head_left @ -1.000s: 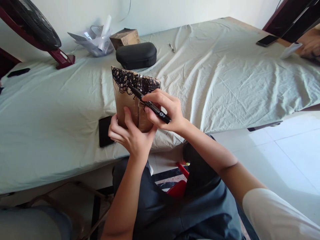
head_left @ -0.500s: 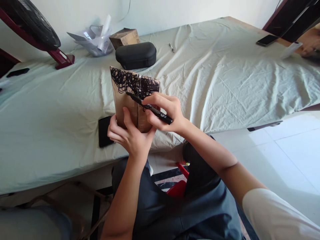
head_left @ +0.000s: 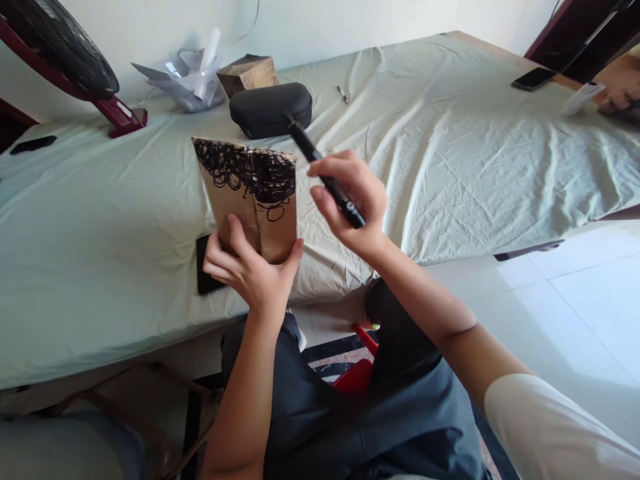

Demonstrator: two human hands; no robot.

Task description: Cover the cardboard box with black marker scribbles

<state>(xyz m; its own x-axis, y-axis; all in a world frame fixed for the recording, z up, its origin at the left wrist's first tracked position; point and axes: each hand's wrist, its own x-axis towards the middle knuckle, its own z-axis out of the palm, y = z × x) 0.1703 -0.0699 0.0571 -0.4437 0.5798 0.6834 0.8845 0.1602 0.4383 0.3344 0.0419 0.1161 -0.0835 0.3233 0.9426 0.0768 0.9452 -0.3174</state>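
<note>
My left hand (head_left: 253, 267) grips the lower part of a brown cardboard box (head_left: 235, 217), thumb on one edge and fingers spread over its near face. Black looping scribbles cover the upper part of that face, with a few loose loops below them on the right. Held between the fingers and thumb of my right hand (head_left: 353, 200) is a black marker pen (head_left: 327, 177), its tip pointing up and left. The tip is apart from the cardboard, in front of the black case as seen from here. Partly hidden by my left hand, a black phone (head_left: 206, 270) lies on the cloth.
A black zip case (head_left: 270, 110), a second cardboard box (head_left: 249, 75) and a clear basket of papers (head_left: 193, 87) stand at the back. A fan (head_left: 75, 73) is at left. A small pen (head_left: 343, 94) and another phone (head_left: 534, 79) lie rightward, near another person's hand (head_left: 620, 83).
My right hand has lifted the marker off the cardboard and moved right and up. The box in my left hand has shifted left, baring the loops on its right side.
</note>
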